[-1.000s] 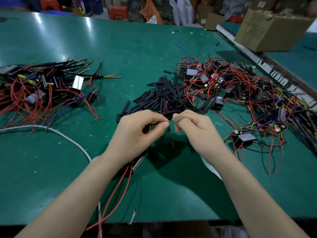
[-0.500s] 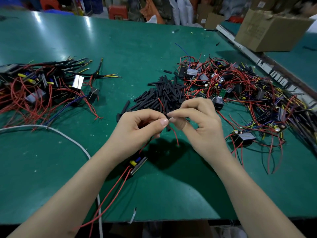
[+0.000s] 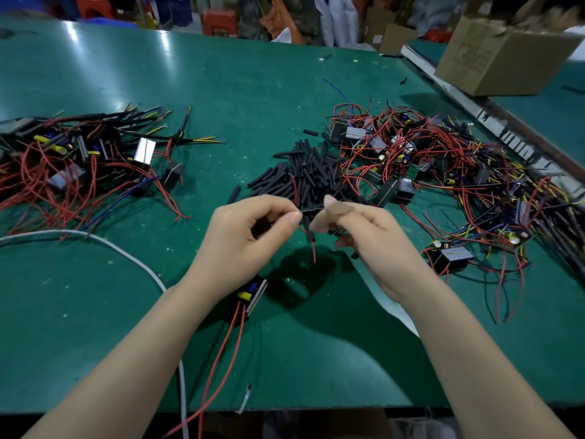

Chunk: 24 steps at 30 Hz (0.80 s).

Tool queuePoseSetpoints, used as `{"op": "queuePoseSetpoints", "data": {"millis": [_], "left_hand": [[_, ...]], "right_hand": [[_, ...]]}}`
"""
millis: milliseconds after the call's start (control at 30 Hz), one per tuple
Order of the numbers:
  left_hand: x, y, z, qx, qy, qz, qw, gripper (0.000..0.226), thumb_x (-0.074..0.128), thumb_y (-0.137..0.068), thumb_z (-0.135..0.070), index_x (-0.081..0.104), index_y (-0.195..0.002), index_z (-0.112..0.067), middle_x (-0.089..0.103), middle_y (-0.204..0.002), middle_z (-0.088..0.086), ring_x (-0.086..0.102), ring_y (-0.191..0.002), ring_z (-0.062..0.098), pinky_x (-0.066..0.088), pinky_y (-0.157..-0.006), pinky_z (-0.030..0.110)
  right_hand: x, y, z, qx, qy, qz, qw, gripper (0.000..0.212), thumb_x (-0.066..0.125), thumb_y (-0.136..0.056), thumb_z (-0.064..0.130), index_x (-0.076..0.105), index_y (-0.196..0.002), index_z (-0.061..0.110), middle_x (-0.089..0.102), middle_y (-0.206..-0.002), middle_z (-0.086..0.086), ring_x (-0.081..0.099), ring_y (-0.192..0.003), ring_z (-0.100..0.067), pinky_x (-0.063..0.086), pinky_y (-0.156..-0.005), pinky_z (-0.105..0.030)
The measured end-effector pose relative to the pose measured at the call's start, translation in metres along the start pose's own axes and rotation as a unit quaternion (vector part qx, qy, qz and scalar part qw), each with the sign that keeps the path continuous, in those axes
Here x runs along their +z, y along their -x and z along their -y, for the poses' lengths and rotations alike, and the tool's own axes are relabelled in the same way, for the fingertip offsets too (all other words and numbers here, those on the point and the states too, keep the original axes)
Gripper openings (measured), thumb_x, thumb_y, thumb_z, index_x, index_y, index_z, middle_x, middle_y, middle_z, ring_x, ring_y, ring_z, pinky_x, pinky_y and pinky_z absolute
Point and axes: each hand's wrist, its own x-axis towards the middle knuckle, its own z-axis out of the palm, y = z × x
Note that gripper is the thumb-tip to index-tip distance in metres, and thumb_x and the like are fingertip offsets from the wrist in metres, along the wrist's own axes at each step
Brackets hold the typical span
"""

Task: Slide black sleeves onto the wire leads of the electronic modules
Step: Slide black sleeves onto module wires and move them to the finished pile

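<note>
Black sleeve [image 3: 311, 211] spans gap between both hands above green table [image 3: 253, 90]. Left hand [image 3: 250, 239] pinches its left end, thumb against forefinger, other fingers curled. Right hand [image 3: 364, 236] pinches right end, blurred. Red lead [image 3: 311, 248] hangs below sleeve. Module [image 3: 251, 294] lies under left wrist. Sleeve pile [image 3: 304, 175] sits behind hands; unsleeved modules [image 3: 443, 172] at right, sleeved modules [image 3: 79, 153] at left.

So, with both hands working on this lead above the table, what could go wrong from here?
1. The left hand and right hand pinch the black sleeve by fingertips only; it could slip off the red wire lead.
2. The electronic module hangs under the left wrist, so its loose leads may snag.
</note>
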Motion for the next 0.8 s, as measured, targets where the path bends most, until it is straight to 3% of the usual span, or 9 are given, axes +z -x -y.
{"op": "queuePoseSetpoints", "data": {"millis": [67,133,233,333,433,567,667,733,800], "left_hand": [[-0.001,-0.001,-0.001,-0.074,0.082,-0.012,0.994,0.008,0.061,-0.086,-0.023,0.064,-0.080,-0.026,0.057,-0.058,-0.010,0.048,-0.052,-0.002,0.038,-0.055,0.011],[-0.001,-0.002,-0.005,-0.117,0.154,-0.005,0.981,0.007,0.060,-0.086,-0.021,0.065,-0.080,-0.022,0.056,-0.055,-0.009,0.046,-0.047,-0.002,0.036,-0.051,0.010],[0.000,-0.003,-0.009,-0.139,0.200,0.011,0.970,0.008,0.058,-0.084,-0.020,0.064,-0.078,-0.020,0.055,-0.053,-0.009,0.045,-0.048,0.003,0.035,-0.050,0.010],[-0.001,-0.004,-0.010,-0.173,0.234,0.020,0.957,0.008,0.059,-0.081,-0.022,0.066,-0.077,-0.022,0.055,-0.052,-0.007,0.042,-0.052,0.015,0.031,-0.047,0.014],[-0.001,-0.003,-0.012,-0.194,0.257,0.049,0.945,0.011,0.058,-0.080,-0.022,0.067,-0.074,-0.021,0.055,-0.051,-0.005,0.040,-0.048,0.008,0.030,-0.045,0.014],[-0.003,-0.002,-0.013,-0.188,0.282,0.120,0.933,0.014,0.059,-0.081,-0.023,0.069,-0.071,-0.024,0.053,-0.053,-0.004,0.037,-0.051,0.011,0.028,-0.046,0.015],[-0.002,-0.002,-0.012,-0.188,0.286,0.107,0.934,0.013,0.059,-0.081,-0.022,0.067,-0.071,-0.021,0.053,-0.053,-0.005,0.040,-0.050,0.008,0.032,-0.047,0.011],[-0.001,-0.002,-0.010,-0.170,0.247,0.090,0.950,0.011,0.062,-0.082,-0.023,0.066,-0.072,-0.022,0.055,-0.056,-0.007,0.045,-0.053,0.008,0.036,-0.050,0.012],[0.001,0.000,-0.008,-0.120,0.168,0.079,0.975,0.008,0.064,-0.085,-0.021,0.066,-0.077,-0.022,0.057,-0.059,-0.009,0.049,-0.055,0.005,0.040,-0.055,0.015]], "right_hand": [[-0.004,0.003,0.003,-0.056,-0.029,0.009,0.998,0.027,0.054,-0.092,0.038,0.074,-0.074,0.033,0.070,-0.082,0.015,0.061,-0.083,0.005,0.042,-0.073,-0.016],[-0.007,0.005,0.002,-0.127,-0.003,-0.013,0.992,0.018,0.054,-0.090,0.025,0.072,-0.092,0.029,0.068,-0.093,0.010,0.060,-0.090,0.000,0.041,-0.076,-0.012],[-0.004,0.005,-0.005,-0.226,0.124,-0.068,0.964,0.021,0.061,-0.088,0.014,0.069,-0.106,0.022,0.060,-0.098,-0.004,0.056,-0.089,-0.010,0.040,-0.077,-0.017],[0.000,0.001,-0.012,-0.306,0.202,-0.096,0.926,0.026,0.063,-0.088,0.008,0.066,-0.114,0.011,0.057,-0.099,-0.008,0.057,-0.087,-0.023,0.045,-0.080,-0.028],[0.002,-0.002,-0.018,-0.347,0.253,-0.117,0.896,0.030,0.062,-0.089,0.006,0.062,-0.119,0.010,0.056,-0.102,-0.004,0.056,-0.088,-0.027,0.047,-0.082,-0.034],[0.002,-0.004,-0.017,-0.364,0.285,-0.157,0.873,0.018,0.068,-0.086,0.006,0.074,-0.102,0.008,0.061,-0.091,-0.008,0.052,-0.087,-0.022,0.044,-0.080,-0.030],[0.001,-0.003,-0.016,-0.360,0.290,-0.154,0.873,0.011,0.067,-0.087,0.014,0.075,-0.086,0.005,0.059,-0.085,-0.008,0.047,-0.085,-0.017,0.041,-0.078,-0.031],[0.003,0.000,-0.015,-0.324,0.276,-0.148,0.893,0.016,0.065,-0.086,0.016,0.071,-0.076,0.005,0.056,-0.082,-0.004,0.046,-0.084,-0.017,0.038,-0.079,-0.027],[0.006,0.002,-0.011,-0.228,0.236,-0.125,0.936,0.017,0.062,-0.082,0.017,0.068,-0.068,0.010,0.054,-0.079,0.005,0.046,-0.086,-0.015,0.034,-0.081,-0.020]]}}
